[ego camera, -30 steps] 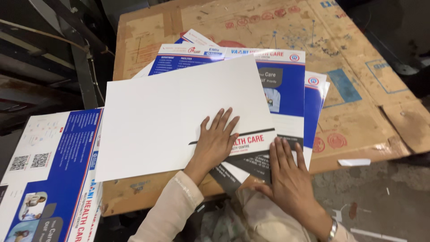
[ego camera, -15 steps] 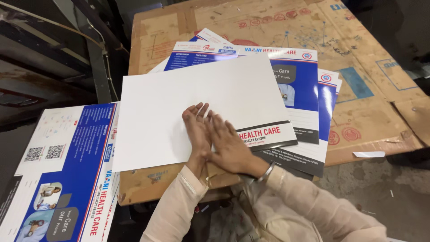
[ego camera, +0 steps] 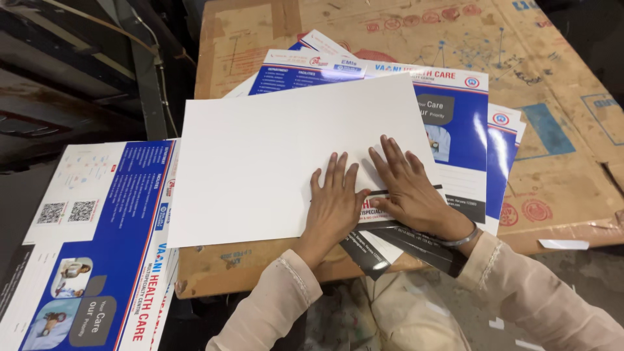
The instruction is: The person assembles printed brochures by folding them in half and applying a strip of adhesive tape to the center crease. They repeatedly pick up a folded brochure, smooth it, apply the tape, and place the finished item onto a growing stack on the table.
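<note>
two hands press flat on a blank white sheet (ego camera: 279, 162) that lies on top of a fanned stack of blue printed posters (ego camera: 455, 130), all on a desk covered with brown cardboard (ego camera: 559, 78). the left hand (ego camera: 335, 208) rests palm down near the sheet's lower right corner, fingers (ego camera: 333, 170) spread narrow and holding nothing; the right hand (ego camera: 406, 188) lies just beside it, half on the sheet and half on the poster under it, fingers likewise flat and empty. the sheet sits askew to the stack, its left part overhanging the desk edge and reaching over a second pile of posters (ego camera: 97, 260) lower down at the left. as i judge it, the risk is slip: glossy paper under flat palms could skid, so the sheet ends up crooked or slides off the overhanging side. the loose lower posters poking past the near edge could also bend or drop if nudged.
</note>
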